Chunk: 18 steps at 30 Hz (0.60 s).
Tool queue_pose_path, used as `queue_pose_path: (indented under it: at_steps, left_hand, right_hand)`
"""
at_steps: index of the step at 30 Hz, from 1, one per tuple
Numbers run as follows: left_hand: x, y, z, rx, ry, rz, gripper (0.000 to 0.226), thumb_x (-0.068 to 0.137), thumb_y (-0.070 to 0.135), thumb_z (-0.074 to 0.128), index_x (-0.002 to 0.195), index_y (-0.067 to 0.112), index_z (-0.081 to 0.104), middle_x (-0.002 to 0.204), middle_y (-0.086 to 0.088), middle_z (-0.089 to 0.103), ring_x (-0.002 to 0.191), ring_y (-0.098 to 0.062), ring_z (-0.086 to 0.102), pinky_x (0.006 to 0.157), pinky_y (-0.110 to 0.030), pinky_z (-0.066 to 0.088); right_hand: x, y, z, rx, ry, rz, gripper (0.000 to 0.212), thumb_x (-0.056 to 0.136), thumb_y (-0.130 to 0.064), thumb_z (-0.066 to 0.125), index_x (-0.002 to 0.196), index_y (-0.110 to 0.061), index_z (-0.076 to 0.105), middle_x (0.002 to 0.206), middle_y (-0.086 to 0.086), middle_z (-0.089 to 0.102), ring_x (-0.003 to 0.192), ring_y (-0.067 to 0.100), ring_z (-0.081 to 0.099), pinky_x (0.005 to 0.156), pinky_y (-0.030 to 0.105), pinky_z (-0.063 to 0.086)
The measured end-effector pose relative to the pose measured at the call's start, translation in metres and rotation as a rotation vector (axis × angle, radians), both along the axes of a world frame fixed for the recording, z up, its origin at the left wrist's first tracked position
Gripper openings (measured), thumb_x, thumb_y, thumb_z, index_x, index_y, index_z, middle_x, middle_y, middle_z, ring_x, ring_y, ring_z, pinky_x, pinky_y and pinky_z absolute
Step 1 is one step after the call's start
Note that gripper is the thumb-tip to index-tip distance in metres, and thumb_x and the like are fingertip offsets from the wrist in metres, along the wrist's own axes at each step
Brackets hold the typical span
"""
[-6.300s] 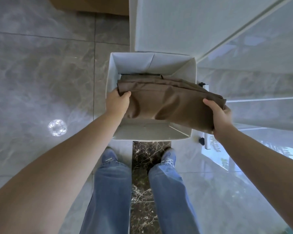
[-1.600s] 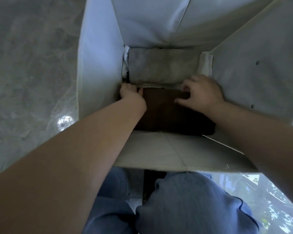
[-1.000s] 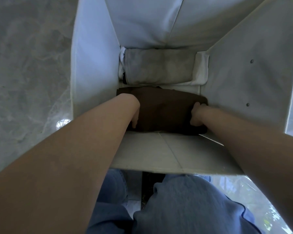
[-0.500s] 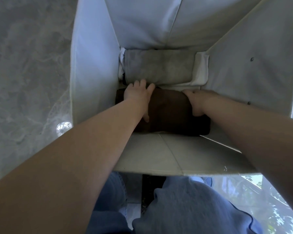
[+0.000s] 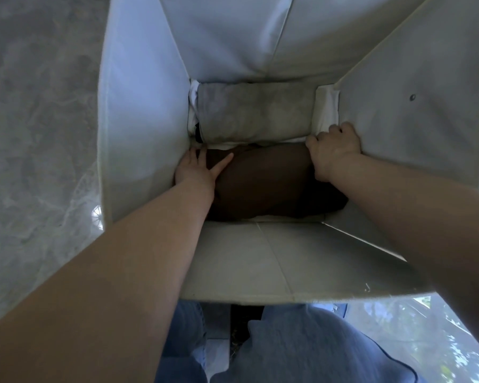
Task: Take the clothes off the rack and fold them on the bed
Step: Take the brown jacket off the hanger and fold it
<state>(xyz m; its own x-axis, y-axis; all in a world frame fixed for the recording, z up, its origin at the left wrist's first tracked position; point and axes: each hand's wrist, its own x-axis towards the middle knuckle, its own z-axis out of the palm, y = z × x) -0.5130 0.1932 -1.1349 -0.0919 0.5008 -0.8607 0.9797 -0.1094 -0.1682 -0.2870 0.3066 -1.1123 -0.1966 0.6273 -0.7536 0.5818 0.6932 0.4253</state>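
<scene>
Brown folded garment lies at the bottom of a white fabric bin, left hand spread flat on it, right hand curled over its far corner; gray folded garment lies beyond both hands, folding apparently done.

Matt brown cloth bundle, stiff white fabric bin, glossy marbled floor

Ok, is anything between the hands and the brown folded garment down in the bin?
Nothing visible. The left hand lies flat on the left end of the brown garment, fingers straight. The right hand is at its far right corner, fingers curled there. The grey folded cloth lies behind it, clear of both.
</scene>
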Motion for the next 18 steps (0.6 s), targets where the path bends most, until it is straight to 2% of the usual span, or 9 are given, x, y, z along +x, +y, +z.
queue_pose_path:
  at_steps: [3,6,10,12,13,16,18]
  left_hand:
    - [-0.001,0.003,-0.002,0.016,0.003,0.051,0.132,0.076,0.051,0.077,0.153,0.023,-0.026,0.165,-0.015,-0.009,0.152,-0.034,0.005,0.124,-0.041,0.008]
    - [-0.001,0.002,-0.002,0.006,0.054,0.03,0.132,0.074,0.054,0.077,0.155,0.008,-0.016,0.165,-0.013,-0.008,0.152,-0.031,0.004,0.124,-0.039,0.006]
    - [0.003,0.001,-0.001,-0.006,0.14,-0.064,0.125,0.078,0.056,0.07,0.155,0.008,-0.016,0.165,-0.012,-0.01,0.153,-0.032,0.0,0.123,-0.044,-0.004]
    - [0.003,0.002,0.0,-0.006,0.16,-0.068,0.121,0.081,0.051,0.069,0.155,0.009,-0.017,0.165,-0.011,-0.01,0.153,-0.033,-0.001,0.123,-0.045,-0.004]
    - [0.003,0.001,0.002,-0.015,0.166,-0.076,0.12,0.081,0.05,0.069,0.155,0.01,-0.018,0.166,-0.011,-0.01,0.153,-0.033,-0.001,0.123,-0.046,-0.004]
    - [0.005,0.007,0.013,-0.056,0.202,-0.072,0.12,0.084,0.052,0.067,0.154,0.012,-0.021,0.165,-0.014,-0.009,0.152,-0.035,-0.003,0.123,-0.046,-0.005]
    - [0.015,0.016,0.02,-0.056,0.241,-0.077,0.101,0.091,0.048,0.059,0.158,0.013,-0.009,0.164,-0.017,0.008,0.151,-0.038,0.009,0.122,-0.05,0.005]
  right_hand:
    - [0.0,-0.003,0.003,-0.034,0.003,-0.031,0.081,0.087,-0.044,0.062,0.154,-0.017,0.023,0.145,0.004,0.047,0.134,0.025,0.039,0.111,0.038,0.024]
    - [-0.007,0.001,0.01,-0.12,-0.021,-0.105,0.081,0.086,-0.04,0.062,0.152,-0.015,0.023,0.145,0.006,0.045,0.135,0.026,0.04,0.112,0.039,0.025]
    - [-0.002,-0.003,0.011,-0.215,-0.081,-0.103,0.087,0.086,-0.042,0.06,0.155,-0.015,0.015,0.149,0.01,0.041,0.139,0.027,0.036,0.116,0.041,0.021]
    - [0.002,0.0,0.006,-0.237,-0.05,-0.068,0.082,0.09,-0.045,0.057,0.155,-0.015,0.019,0.153,0.015,0.037,0.144,0.032,0.03,0.12,0.05,0.014]
    - [0.001,0.002,0.006,-0.261,-0.046,-0.069,0.078,0.092,-0.044,0.058,0.155,-0.015,0.023,0.154,0.017,0.037,0.144,0.036,0.03,0.12,0.054,0.015]
    - [-0.019,0.01,0.021,-0.294,-0.163,-0.105,0.074,0.09,-0.043,0.064,0.153,-0.02,0.032,0.148,0.01,0.044,0.134,0.033,0.046,0.109,0.048,0.039]
    - [-0.039,0.008,0.034,-0.208,-0.11,-0.072,0.056,0.091,-0.032,0.066,0.142,-0.018,0.047,0.137,0.007,0.051,0.125,0.029,0.053,0.098,0.044,0.045]
